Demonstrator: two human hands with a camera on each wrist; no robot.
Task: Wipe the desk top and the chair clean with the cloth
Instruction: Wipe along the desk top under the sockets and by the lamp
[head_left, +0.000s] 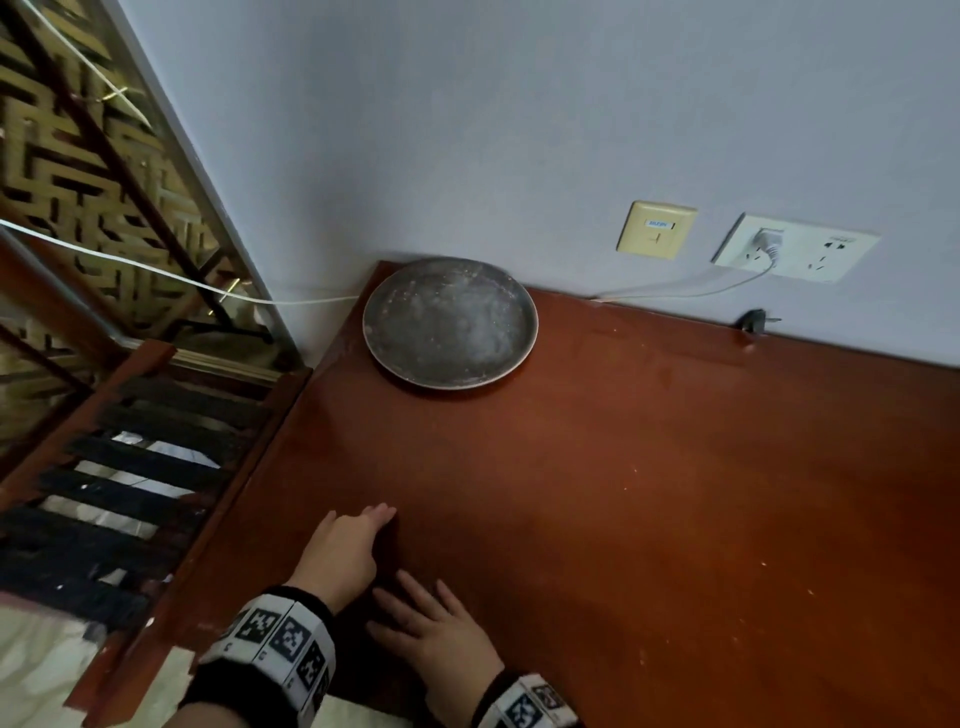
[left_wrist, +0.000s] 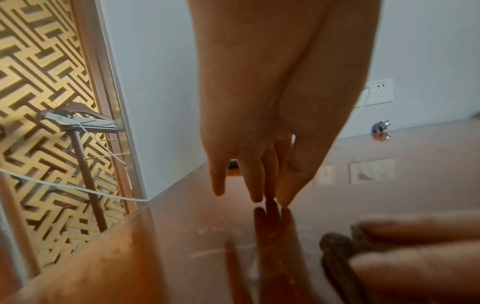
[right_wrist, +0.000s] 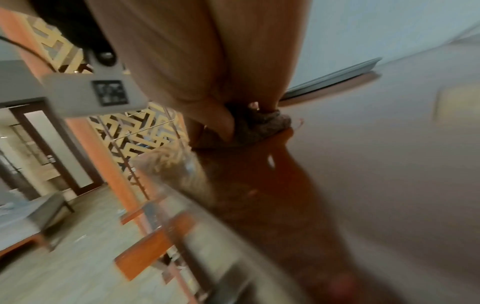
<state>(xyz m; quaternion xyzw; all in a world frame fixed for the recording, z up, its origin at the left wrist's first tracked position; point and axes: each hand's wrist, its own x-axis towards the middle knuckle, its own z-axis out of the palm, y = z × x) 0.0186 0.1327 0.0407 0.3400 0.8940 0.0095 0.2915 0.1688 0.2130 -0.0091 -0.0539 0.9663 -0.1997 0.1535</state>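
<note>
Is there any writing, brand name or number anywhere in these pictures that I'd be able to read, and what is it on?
No text here can be read for certain.
Beige wall plate: a small blue label with pale lettering, too blurred to read.
White power socket: a tiny mark above the right-hand holes, too small to read.
Wristbands: black-and-white square code patterns, not words.
Grey wrist camera housing: a square code sticker, blurred, no legible letters.
Round metal tray and desk top: no writing visible.
</note>
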